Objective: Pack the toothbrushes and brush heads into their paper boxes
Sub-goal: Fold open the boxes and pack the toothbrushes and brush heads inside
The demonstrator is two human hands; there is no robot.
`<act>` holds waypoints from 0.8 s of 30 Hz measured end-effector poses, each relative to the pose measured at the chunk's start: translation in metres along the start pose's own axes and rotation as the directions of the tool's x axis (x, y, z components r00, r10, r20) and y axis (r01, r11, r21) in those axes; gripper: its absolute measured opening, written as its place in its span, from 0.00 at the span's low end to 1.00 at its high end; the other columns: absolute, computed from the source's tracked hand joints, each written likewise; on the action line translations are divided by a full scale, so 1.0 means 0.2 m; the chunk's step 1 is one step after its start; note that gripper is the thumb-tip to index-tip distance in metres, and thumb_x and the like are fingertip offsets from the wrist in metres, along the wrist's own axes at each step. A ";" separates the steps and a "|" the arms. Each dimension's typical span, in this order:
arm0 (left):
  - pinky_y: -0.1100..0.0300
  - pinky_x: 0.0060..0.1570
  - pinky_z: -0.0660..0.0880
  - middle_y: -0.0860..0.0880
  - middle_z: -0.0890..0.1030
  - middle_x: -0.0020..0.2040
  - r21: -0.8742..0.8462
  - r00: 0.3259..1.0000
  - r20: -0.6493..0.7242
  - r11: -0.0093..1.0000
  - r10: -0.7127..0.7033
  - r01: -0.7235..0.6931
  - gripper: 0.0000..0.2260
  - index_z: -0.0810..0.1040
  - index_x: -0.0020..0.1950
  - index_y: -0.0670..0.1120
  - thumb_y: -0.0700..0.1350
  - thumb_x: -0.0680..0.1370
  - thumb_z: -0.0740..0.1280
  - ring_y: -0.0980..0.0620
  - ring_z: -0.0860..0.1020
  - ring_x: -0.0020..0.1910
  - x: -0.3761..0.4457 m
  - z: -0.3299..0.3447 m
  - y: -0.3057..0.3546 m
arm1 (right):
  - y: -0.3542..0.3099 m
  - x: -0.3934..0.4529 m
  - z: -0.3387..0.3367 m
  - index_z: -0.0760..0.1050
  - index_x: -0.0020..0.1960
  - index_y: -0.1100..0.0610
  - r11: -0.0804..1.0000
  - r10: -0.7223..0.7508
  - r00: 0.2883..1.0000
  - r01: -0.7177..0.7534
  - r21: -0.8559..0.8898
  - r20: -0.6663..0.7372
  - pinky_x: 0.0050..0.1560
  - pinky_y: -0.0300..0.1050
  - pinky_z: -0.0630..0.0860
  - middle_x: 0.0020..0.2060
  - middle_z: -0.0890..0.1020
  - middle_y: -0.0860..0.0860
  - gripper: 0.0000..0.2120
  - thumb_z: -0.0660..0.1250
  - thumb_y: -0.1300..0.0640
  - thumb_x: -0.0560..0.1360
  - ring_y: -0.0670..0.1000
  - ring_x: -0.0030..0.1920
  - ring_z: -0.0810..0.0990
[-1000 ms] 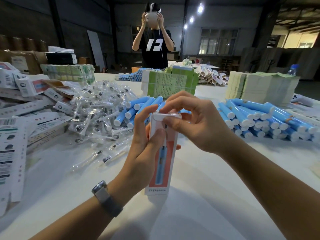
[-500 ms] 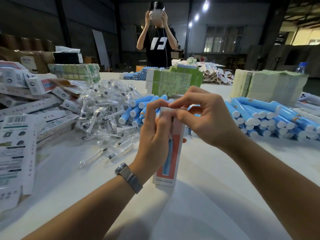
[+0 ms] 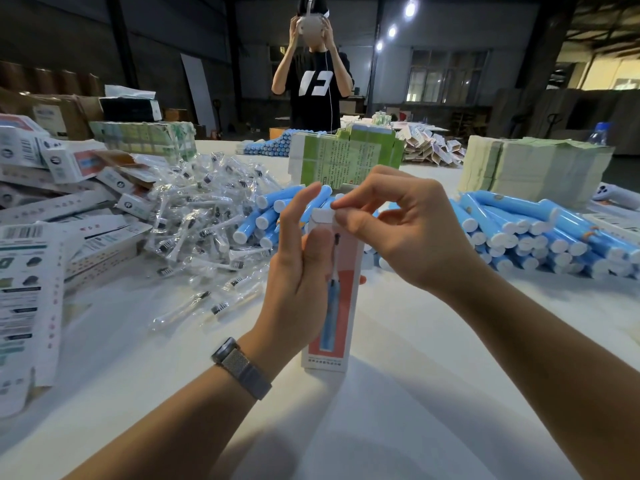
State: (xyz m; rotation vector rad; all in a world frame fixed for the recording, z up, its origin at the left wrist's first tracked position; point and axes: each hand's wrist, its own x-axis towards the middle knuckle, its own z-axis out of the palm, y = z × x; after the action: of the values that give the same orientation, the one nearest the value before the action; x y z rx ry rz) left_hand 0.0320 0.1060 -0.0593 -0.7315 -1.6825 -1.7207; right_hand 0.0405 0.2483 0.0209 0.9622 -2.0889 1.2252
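Observation:
A tall white and red paper box printed with a blue toothbrush stands upright on the white table. My left hand holds it from the left side, thumb on its front, fingers raised beside its top. My right hand pinches the white top flap between thumb and forefinger. Blue toothbrush handles lie in a heap behind the box and in a bigger pile at the right. Bagged brush heads are heaped at the left.
Flat and folded white boxes are stacked along the left edge. Green leaflet bundles and a paper stack stand behind. A person stands across the table. A water bottle is far right.
The box has stayed upright in my left hand while my right hand shifted from pressing its top to pinching the flap. My left fingers lifted off the top.

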 end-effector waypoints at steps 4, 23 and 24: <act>0.31 0.33 0.77 0.34 0.76 0.49 -0.006 1.000 0.012 1.000 0.005 -0.005 0.16 0.64 0.71 0.70 0.62 0.82 0.56 0.25 0.77 0.39 -0.01 -0.01 -0.01 | -0.02 0.00 0.01 0.83 0.46 0.57 1.000 -0.011 1.000 0.011 0.008 -0.013 0.34 0.32 0.69 0.37 0.77 0.46 0.03 0.72 0.63 0.74 0.45 0.38 0.76; 0.37 0.35 0.81 0.53 0.80 0.52 -0.094 1.000 0.031 0.996 0.004 -0.002 0.07 0.68 0.56 0.66 0.54 0.83 0.55 0.36 0.82 0.42 -0.03 -0.01 0.08 | -0.02 0.02 -0.05 0.82 0.47 0.54 0.989 0.055 0.978 -0.081 0.124 0.201 0.41 0.55 0.81 0.46 0.79 0.51 0.06 0.69 0.54 0.72 0.55 0.51 0.79; 0.40 0.36 0.82 0.53 0.81 0.52 -0.130 0.999 0.035 0.991 -0.012 0.016 0.06 0.69 0.56 0.65 0.54 0.82 0.56 0.37 0.83 0.43 -0.03 -0.01 0.09 | -0.02 0.02 -0.05 0.82 0.48 0.54 0.990 0.046 0.974 -0.074 0.120 0.222 0.40 0.52 0.81 0.47 0.79 0.51 0.07 0.70 0.54 0.72 0.53 0.51 0.79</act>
State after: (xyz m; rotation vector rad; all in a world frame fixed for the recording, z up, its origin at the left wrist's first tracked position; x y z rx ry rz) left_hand 0.0488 0.1050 -0.0523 -0.8137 -1.6128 -1.8511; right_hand 0.0422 0.2554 0.0299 1.1440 -2.2446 1.3508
